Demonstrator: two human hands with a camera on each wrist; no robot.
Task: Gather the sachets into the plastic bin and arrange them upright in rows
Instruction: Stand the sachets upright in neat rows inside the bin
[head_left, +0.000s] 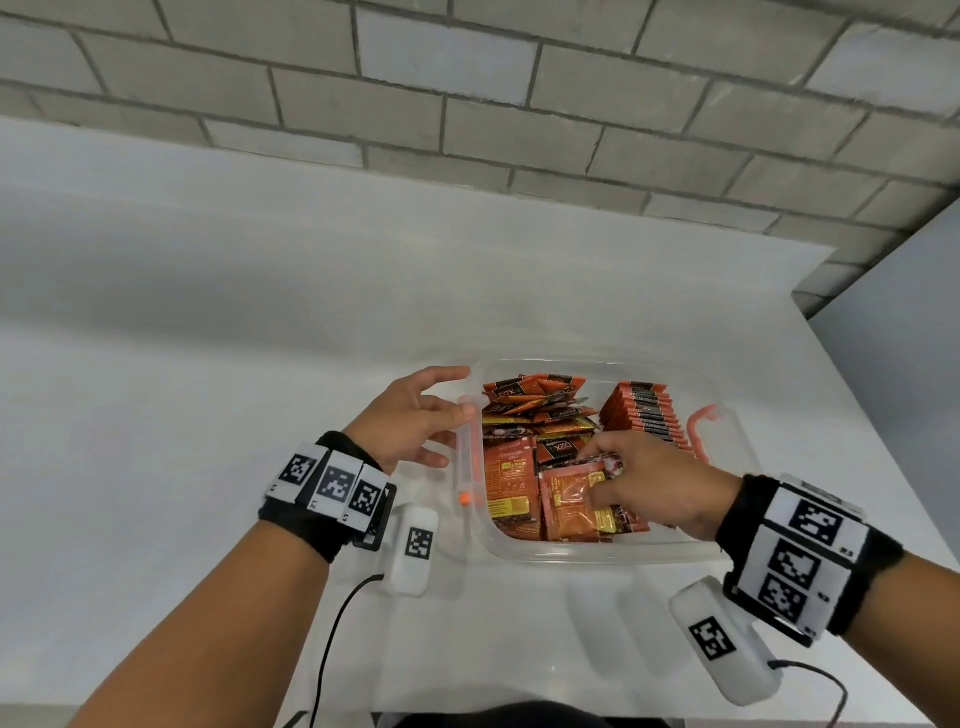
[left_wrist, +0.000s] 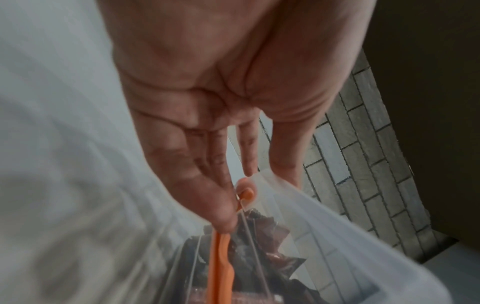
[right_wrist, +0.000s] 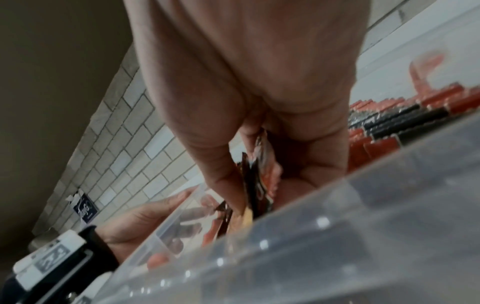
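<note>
The clear plastic bin (head_left: 597, 551) sits near the front edge of the white bench (head_left: 208, 364), bare surface to its left. Left hand (head_left: 410, 421), fingers spread, touches the bin's left rim. Right hand (head_left: 649, 483) reaches inside, fingers pinching sachets (head_left: 576, 499). One upright row (head_left: 647, 410) stands at the right; the loose ones are too jumbled to count. Only the right wrist view shows the pinched sachets edge-on.

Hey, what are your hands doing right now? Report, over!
Left hand open, steadying the plastic bin. Right hand pinching loose sachets inside it. One upright row done. Nothing blocking.
</note>
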